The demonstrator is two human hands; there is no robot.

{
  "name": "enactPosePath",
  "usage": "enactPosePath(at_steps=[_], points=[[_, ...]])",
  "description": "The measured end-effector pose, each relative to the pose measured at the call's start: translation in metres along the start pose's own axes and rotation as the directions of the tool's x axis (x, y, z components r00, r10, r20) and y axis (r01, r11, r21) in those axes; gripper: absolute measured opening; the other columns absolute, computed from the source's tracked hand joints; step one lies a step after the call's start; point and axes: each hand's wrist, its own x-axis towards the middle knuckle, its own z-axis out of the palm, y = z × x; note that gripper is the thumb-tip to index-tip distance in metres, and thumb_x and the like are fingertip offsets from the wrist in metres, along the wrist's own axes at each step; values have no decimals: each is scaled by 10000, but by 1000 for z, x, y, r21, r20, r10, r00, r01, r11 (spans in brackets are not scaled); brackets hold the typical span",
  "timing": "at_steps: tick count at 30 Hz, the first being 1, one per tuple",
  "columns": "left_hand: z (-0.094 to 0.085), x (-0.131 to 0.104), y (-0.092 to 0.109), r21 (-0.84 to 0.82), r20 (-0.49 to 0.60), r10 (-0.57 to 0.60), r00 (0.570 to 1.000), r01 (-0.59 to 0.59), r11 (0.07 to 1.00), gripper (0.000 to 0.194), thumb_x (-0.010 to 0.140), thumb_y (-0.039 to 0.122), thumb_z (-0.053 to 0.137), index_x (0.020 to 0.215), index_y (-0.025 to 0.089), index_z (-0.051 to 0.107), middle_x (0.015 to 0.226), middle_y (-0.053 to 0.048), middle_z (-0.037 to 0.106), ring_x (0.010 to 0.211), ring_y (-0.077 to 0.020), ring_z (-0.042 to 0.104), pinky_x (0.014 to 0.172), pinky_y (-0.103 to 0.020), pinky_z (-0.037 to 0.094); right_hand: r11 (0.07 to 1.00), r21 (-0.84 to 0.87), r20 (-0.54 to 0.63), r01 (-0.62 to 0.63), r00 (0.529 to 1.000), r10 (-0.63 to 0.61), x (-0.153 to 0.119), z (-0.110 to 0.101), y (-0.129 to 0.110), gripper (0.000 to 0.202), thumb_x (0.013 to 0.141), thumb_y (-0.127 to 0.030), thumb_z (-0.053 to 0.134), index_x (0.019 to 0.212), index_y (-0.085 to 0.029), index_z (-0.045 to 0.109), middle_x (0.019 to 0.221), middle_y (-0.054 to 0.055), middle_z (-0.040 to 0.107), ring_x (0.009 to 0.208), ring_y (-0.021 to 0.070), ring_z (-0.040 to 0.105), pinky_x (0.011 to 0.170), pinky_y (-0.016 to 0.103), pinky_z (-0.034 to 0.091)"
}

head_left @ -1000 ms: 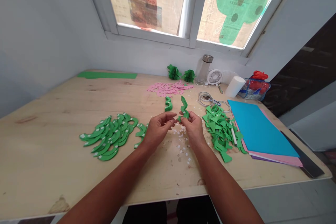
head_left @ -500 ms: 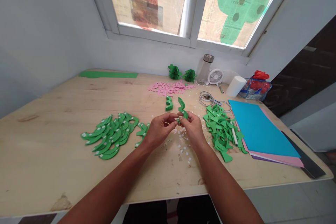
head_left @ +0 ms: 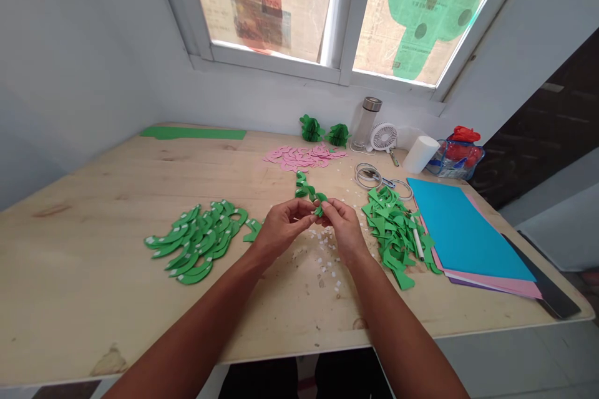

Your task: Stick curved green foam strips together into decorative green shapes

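Note:
Between my fingertips is a wavy green paper cutout (head_left: 321, 197), pinched from both sides. My left hand (head_left: 286, 224) has thumb and forefinger closed on its left end. My right hand (head_left: 342, 224) grips the other side, partly covering it. Just beyond, a small stack of green wavy pieces (head_left: 301, 178) lies on the table. Beside my left wrist rests another green piece (head_left: 253, 230), partly hidden by the hand. Further left spreads a pile of curved green cutouts (head_left: 201, 240) with white tape squares on them.
Green paper scraps (head_left: 395, 230) and a white pen (head_left: 418, 243) lie right of my hands, beside blue sheets (head_left: 463, 224). Tape rolls (head_left: 367, 176), pink cutouts (head_left: 299, 157), a glass bottle (head_left: 365, 124) and a small fan (head_left: 384, 136) sit further back. White bits (head_left: 327, 260) dot the table.
The green cutout, upright before, now tilts and folds over between my fingers. My hands have shifted only slightly, and less green shows beside my left wrist.

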Motion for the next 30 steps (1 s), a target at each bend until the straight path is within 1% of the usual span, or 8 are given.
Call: enactPosePath(at_steps=[4,7,11,15,20,24,30], points=[[-2,-1,4,-60,3,-32,999,32,998,221,695,347,677,808,159,666,844,-58,691,714,-156,606,598,-255,474,1000,10,-8,2,1000,-2,0,0,1,242,726,-402,580,725,-177,670,580,-10,586,558,111,492,561,226,373],[-3,-1,5,-96,3,-62,998,62,993,205,685,331,682,798,160,671,888,-61,683,710,-148,599,595,-254,477,1000,21,-17,11,1000,-10,1,0,1,202,709,-359,589,714,-176,675,577,-16,588,547,105,479,554,224,373],[-3,-1,5,-103,-3,-97,995,96,990,187,670,312,688,781,162,684,889,-57,682,704,-144,598,613,-259,482,1000,8,-26,14,1000,-14,1,1,-1,166,693,-307,582,687,-170,676,549,-27,568,534,100,465,543,221,367],[-2,-1,6,-109,-6,-102,995,100,989,174,663,298,691,770,162,692,848,-51,687,696,-147,594,608,-257,472,1000,-13,-32,23,999,-23,1,1,-1,160,693,-288,572,679,-165,674,550,-26,573,529,99,468,538,223,366],[-2,-1,8,-111,-6,-101,995,99,989,139,666,278,688,743,163,698,758,-35,688,669,-139,588,610,-251,460,996,-51,-24,72,997,-73,3,0,3,155,705,-279,569,656,-164,659,543,-28,569,524,102,477,534,225,379],[-2,-1,9,-91,2,-100,995,99,991,141,677,285,676,743,163,701,754,-39,698,663,-144,594,606,-256,462,991,-94,-25,91,995,-93,3,-1,4,160,714,-277,562,637,-166,648,534,-26,570,517,106,484,529,228,383],[-3,-1,7,-58,18,-90,996,91,994,170,708,300,657,776,151,700,761,-48,706,686,-149,608,609,-247,467,992,-100,-20,74,997,-76,3,-1,4,162,716,-267,544,630,-163,634,514,-26,571,514,106,502,540,228,398]])
